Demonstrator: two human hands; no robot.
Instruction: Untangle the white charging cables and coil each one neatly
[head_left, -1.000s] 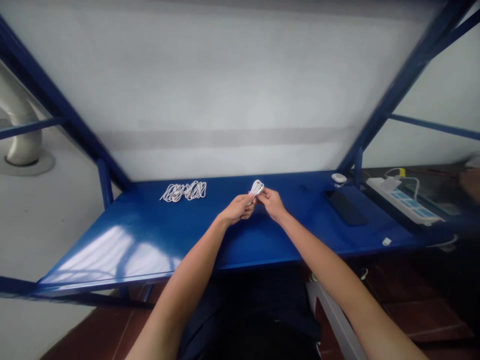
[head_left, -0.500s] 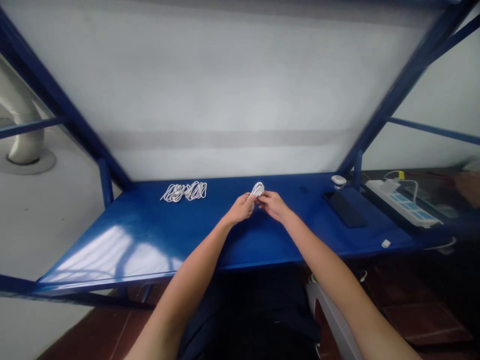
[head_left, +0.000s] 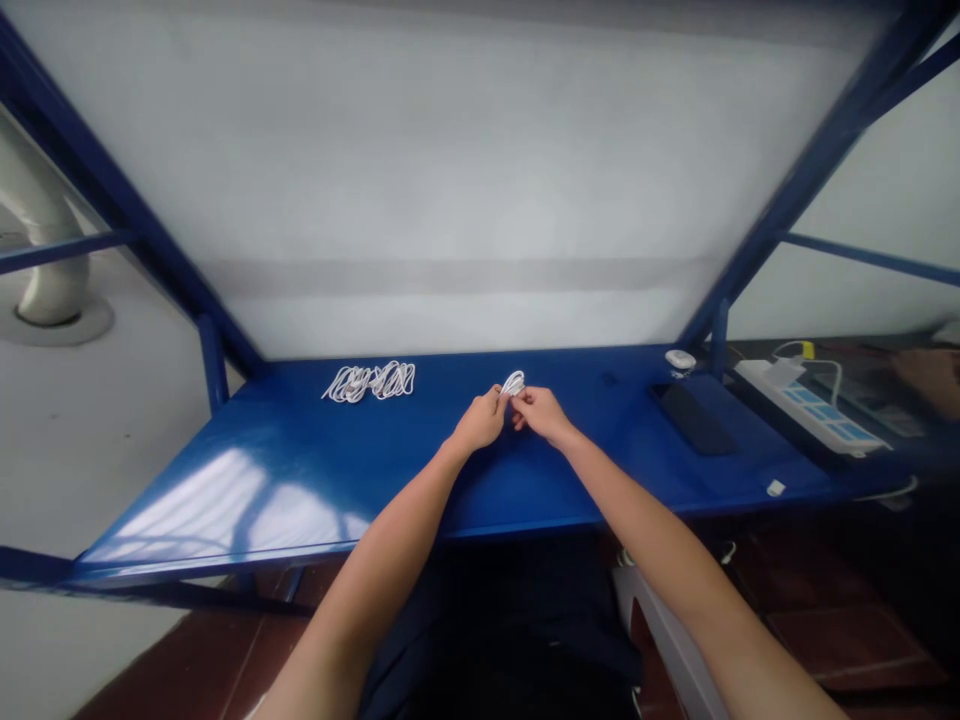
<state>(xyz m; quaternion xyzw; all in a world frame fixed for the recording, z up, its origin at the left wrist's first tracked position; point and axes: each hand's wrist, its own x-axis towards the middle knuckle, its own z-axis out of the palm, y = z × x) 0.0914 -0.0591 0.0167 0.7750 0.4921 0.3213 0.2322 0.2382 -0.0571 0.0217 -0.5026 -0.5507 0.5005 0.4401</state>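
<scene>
A small coil of white cable point(head_left: 513, 382) is held over the middle of the blue table point(head_left: 420, 480). My left hand point(head_left: 481, 420) is closed around the coil's lower left side. At its right, my right hand point(head_left: 541, 412) pinches the cable with thumb and fingertips, and the two hands nearly touch. Fingers cover the lower part of the coil, so the cable's ends are not visible. Further left on the table lies a bundle of white cable point(head_left: 367, 382), folded into loops.
On the table's right side lie a dark phone point(head_left: 696, 418), a small white round item point(head_left: 680, 360) and a white adapter-like block point(head_left: 775, 488). A white power strip point(head_left: 821, 408) with blue sockets sits beyond. Blue frame bars rise at both sides. Another person's hand point(head_left: 926, 375) shows blurred at far right.
The coil has tilted and dropped slightly toward the table. My right hand has shifted a little down and left, with its fingers bent more. The cable bundle stays put.
</scene>
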